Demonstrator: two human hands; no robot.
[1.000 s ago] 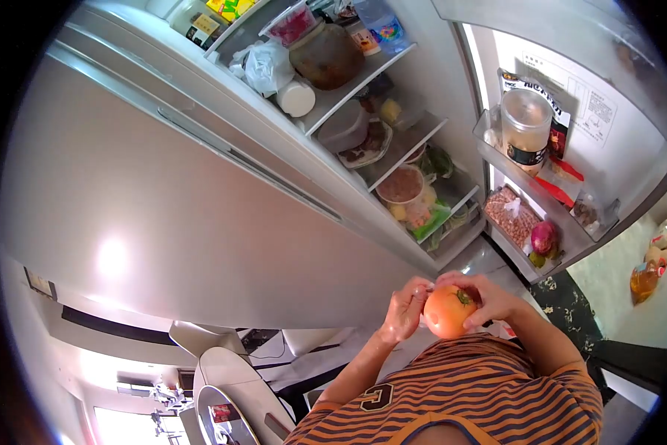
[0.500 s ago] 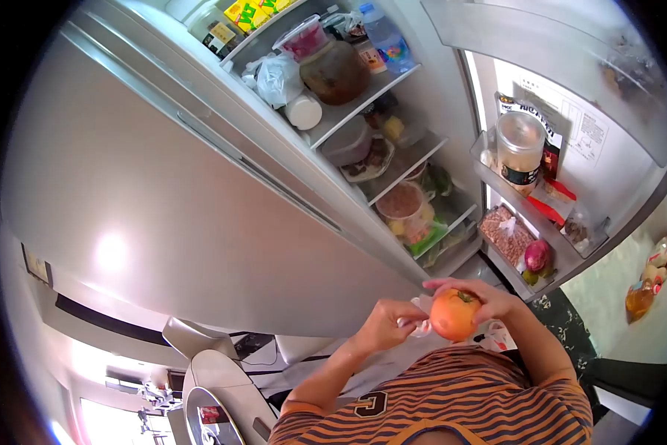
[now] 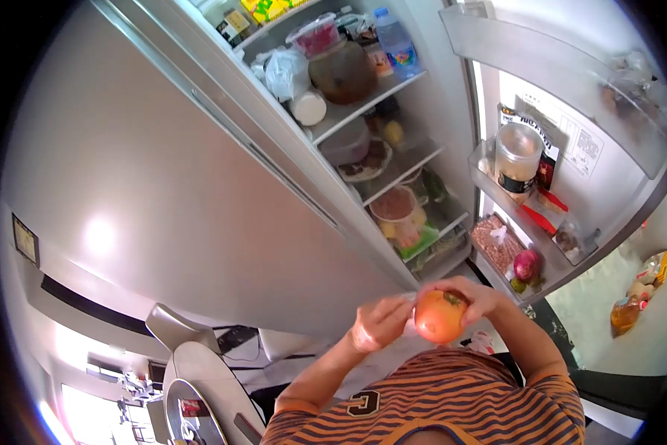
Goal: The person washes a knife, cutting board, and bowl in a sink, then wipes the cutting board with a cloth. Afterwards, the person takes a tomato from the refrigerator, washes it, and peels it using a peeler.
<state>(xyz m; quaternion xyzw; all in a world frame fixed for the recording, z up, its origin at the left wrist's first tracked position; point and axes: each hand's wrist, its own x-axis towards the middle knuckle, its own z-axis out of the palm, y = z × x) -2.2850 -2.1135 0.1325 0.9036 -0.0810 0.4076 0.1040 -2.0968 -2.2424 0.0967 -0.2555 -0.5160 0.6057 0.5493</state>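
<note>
An orange-red tomato point(image 3: 439, 317) with a green stem end sits in my right hand point(image 3: 476, 295), whose fingers curl around its top and right side. Close against the tomato's left side is my left hand point(image 3: 379, 324), with the fingers bent and partly blurred. Something pale and whitish shows between that hand and the tomato, too smeared to name. Both hands are in front of my striped shirt point(image 3: 452, 386), below the open fridge.
The fridge shelves hold a brown pot point(image 3: 342, 72), a water bottle point(image 3: 396, 43) and a tub point(image 3: 393, 204). On the open door point(image 3: 549, 44) are a clear jar point(image 3: 517, 152) and a dragon fruit point(image 3: 526, 265). A closed silver door point(image 3: 163, 185) fills the left. A table point(image 3: 215, 378) stands at lower left.
Both hands and the tomato have shifted slightly left. The left hand has turned, with its back now more toward me. The view has swung slightly.
</note>
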